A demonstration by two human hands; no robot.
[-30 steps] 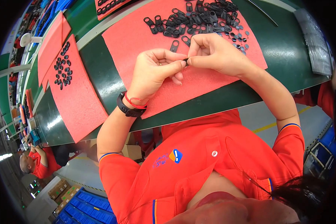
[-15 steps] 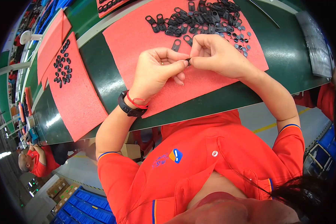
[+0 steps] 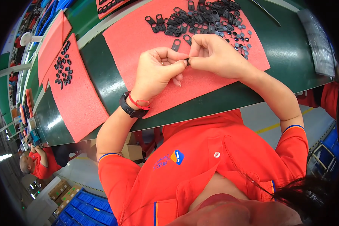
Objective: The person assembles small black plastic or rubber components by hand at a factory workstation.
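Observation:
Both hands meet over the pink foam sheet (image 3: 199, 90), pinching one small black part (image 3: 187, 61) between thumbs and fingers. My left hand (image 3: 160, 67) is closed on its left side. My right hand (image 3: 214, 54) grips the same part from the right; most of the part is hidden by fingertips. Beyond the hands lies a heap of black elongated pieces with a ring-shaped end (image 3: 194, 19). Small round grey and black discs with short stems (image 3: 243, 39) are scattered to its right. A single black ring-ended piece (image 3: 176, 45) rests just past my left fingers.
At left, another pink foam sheet (image 3: 79, 101) holds several small black parts (image 3: 64, 69). A stack of clear plastic packaging (image 3: 316, 45) lies at the table's right end. The green tabletop (image 3: 113, 81) ends at an edge near my body. A co-worker in red (image 3: 41, 164) is at far left.
Both hands shift very slightly left with the small black part still pinched between them. The pieces on the foam appear slightly left too; little else differs.

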